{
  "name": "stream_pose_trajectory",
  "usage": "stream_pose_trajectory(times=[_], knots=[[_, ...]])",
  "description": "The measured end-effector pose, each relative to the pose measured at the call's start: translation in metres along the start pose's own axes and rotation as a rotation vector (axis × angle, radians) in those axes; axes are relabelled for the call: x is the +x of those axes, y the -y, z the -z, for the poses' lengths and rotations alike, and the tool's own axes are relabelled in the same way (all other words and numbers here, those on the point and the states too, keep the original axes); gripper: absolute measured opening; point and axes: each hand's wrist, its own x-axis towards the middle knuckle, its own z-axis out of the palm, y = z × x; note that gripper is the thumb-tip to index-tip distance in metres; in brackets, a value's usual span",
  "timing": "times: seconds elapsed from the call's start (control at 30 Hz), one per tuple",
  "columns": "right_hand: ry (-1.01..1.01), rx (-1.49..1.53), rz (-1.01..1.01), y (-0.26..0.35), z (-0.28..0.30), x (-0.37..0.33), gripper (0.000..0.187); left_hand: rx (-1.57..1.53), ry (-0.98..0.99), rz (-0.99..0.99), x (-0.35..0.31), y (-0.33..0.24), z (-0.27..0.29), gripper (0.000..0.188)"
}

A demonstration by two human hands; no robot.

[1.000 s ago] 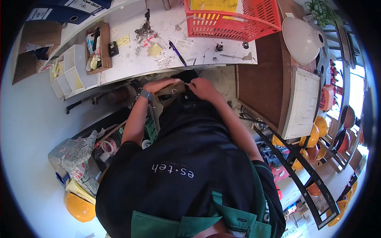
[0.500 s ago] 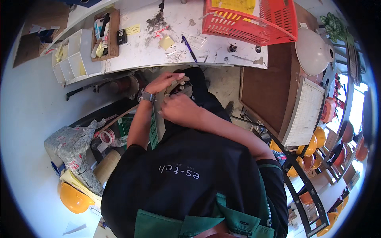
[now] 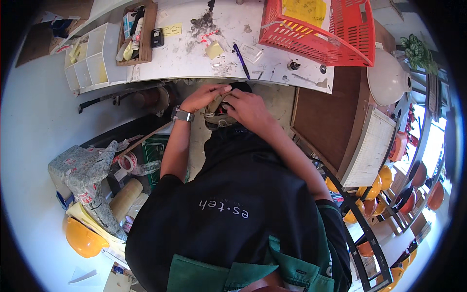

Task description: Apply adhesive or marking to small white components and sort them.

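Since the earlier frame both hands have drawn together at upper centre. Left hand and right hand curl closed around a small dark olive object, just below the white worktop edge; open floor lies left.

Workshop, as we read it: scuffed white workbench bearing a red plastic basket and parts tray; below the workbench, tape rolls and yellow hard hat (more helmets racked to its right).

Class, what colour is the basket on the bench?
Red basket, clearest in the head view.
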Motion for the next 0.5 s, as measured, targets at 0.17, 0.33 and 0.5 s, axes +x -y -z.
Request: stream_pose_trajectory(times=[0.17,0.33,0.5], knots=[[0.112,-0.023,-0.008,-0.009,0.002,-0.001,0.026,-0.035,0.020,0.008,0.006,0.012,0.001,0.051],[0.073,-0.025,-0.019,-0.017,-0.003,0.004,0.020,-0.010,0.038,0.091,0.014,0.015,0.004,0.055],[-0.009,-0.029,0.088,-0.026,-0.003,0.002,0.013,0.116,0.049,0.152,0.017,0.012,0.006,0.056]])
